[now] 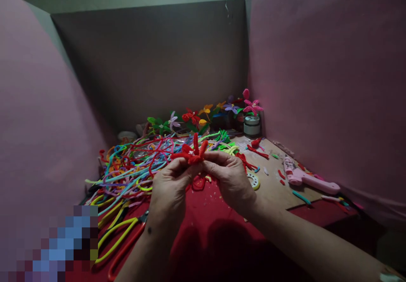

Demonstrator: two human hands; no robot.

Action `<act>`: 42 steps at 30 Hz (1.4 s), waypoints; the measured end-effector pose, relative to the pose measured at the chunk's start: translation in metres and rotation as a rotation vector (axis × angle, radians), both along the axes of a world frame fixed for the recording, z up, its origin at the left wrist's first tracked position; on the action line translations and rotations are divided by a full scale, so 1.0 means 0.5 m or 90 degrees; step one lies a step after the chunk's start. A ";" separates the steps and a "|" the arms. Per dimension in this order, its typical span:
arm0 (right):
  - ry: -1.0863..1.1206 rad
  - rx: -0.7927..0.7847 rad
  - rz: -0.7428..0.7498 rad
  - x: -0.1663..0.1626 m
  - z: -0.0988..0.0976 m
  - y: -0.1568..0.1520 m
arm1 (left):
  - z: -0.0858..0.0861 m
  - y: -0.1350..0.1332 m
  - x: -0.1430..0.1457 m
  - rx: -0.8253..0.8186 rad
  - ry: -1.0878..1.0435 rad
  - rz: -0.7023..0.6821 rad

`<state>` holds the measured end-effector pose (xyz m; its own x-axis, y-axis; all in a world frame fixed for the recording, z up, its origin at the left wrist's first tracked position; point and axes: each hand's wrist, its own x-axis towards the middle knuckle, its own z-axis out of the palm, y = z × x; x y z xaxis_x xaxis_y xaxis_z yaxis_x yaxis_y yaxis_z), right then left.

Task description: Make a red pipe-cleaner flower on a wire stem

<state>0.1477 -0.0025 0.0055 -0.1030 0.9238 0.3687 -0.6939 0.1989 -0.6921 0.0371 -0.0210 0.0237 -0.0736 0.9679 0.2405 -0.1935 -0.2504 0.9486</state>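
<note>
Biggest first: red-covered table (206, 208), w/ a big tangle of multicolour pipe cleaners (136, 163) on its L side and a tan board (269, 176) on its R. L hand (171, 184) & R hand (233, 178) were up mid-table, thumbs & fingertips pinched tight on the same red pipe-cleaner flower, one each side. Behind: a row of made-up blooms, incl. an orange flower (206, 109) and a pink flower (252, 106), the latter just above a lidded jar (252, 127). Yellow-handled pliers (122, 223) lay near L forearm; pink glue gun (306, 179) sat on the board, unused.

Held red flower (194, 159) was over the table, clear of it. Progress, my read: well along; petals formed & spread, pale stamens (191, 152) in centre. No stem or leaf visible on it; underside hidden by fingers, so can't tell if joined. Smallest: tape roll (255, 181), teal offcut (301, 197).
</note>
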 end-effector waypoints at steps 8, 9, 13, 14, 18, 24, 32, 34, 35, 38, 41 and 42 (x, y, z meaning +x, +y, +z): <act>0.000 -0.004 0.034 0.012 0.008 0.001 | 0.006 -0.013 0.003 0.024 0.064 0.093; -0.010 0.003 0.056 0.015 0.011 0.003 | 0.006 -0.013 0.000 0.031 0.086 0.102; -0.095 0.052 0.129 0.029 0.020 0.024 | 0.009 -0.003 -0.014 0.069 0.135 0.098; -0.106 0.059 0.146 0.030 0.021 0.030 | 0.012 0.001 -0.017 0.074 0.139 0.088; -0.073 0.024 0.208 0.026 0.021 0.050 | 0.029 0.018 -0.023 0.053 0.196 0.016; -0.046 -0.006 0.185 0.016 0.007 0.053 | 0.049 0.021 -0.024 0.292 0.375 0.254; -0.002 -0.054 0.155 0.013 0.002 0.038 | 0.021 0.031 -0.018 0.590 0.616 0.337; 0.015 -0.055 0.161 0.013 0.005 0.036 | 0.009 0.033 -0.022 0.667 0.658 0.347; 0.020 -0.054 0.163 0.013 0.005 0.035 | 0.005 0.034 -0.024 0.699 0.675 0.348; 0.028 -0.058 0.156 0.013 0.002 0.037 | -0.002 0.035 -0.030 0.745 0.707 0.338; 0.039 -0.069 0.138 0.013 -0.002 0.041 | 0.002 0.033 -0.028 0.741 0.728 0.321; 0.039 -0.071 0.135 0.013 -0.003 0.042 | 0.004 0.033 -0.026 0.736 0.730 0.320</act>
<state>0.1544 0.0183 0.0042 -0.2789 0.9196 0.2766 -0.7537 -0.0312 -0.6565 0.0242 -0.0047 0.0258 0.4034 0.2008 0.8927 0.7162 -0.6765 -0.1715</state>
